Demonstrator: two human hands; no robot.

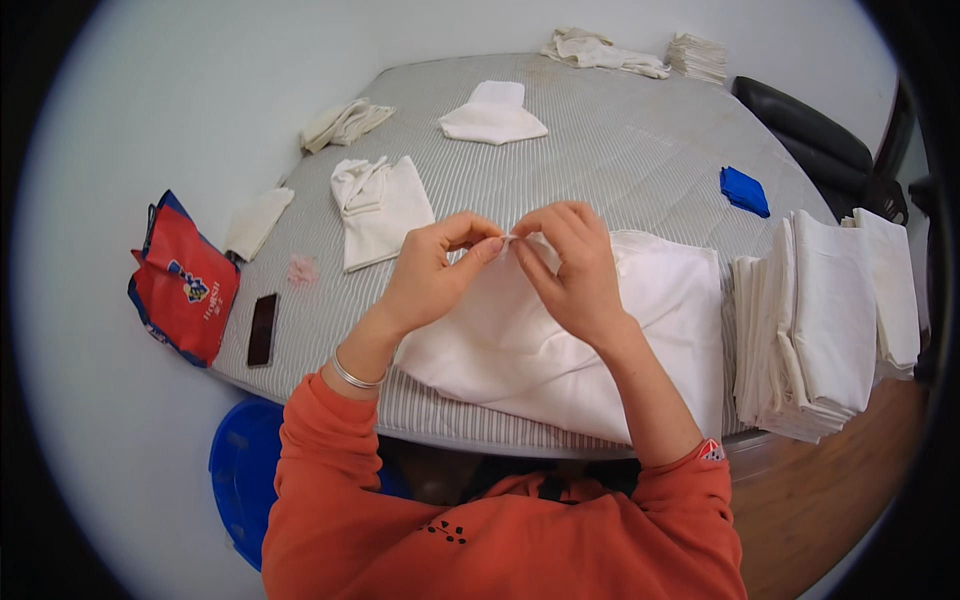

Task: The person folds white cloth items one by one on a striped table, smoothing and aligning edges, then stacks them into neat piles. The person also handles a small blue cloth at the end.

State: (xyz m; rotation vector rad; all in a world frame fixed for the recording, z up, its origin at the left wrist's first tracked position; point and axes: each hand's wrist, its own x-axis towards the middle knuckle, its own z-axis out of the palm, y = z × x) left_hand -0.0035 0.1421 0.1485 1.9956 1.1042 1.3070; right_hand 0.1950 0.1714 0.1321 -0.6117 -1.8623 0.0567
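Note:
A large white cloth (667,300) lies spread in front of me on a striped mattress (615,172). Its far edge is raised where my left hand (442,270) and my right hand (566,270) pinch it between thumbs and fingers, the fingertips almost meeting. The rest of the cloth slopes down beneath my wrists to the mattress's near edge, with soft creases across it. Just beyond my left hand lies a partly folded white cloth (386,217). My fingers hide the exact bit of edge being held.
Folded white cloths (825,322) are stacked at the right. A blue folded cloth (744,192), a phone (262,330), a red bag (191,289) and a pink scrap (303,270) lie around. Further cloths (495,112) sit farther back. A blue tub (240,472) stands below; a black chair (810,127) is at right.

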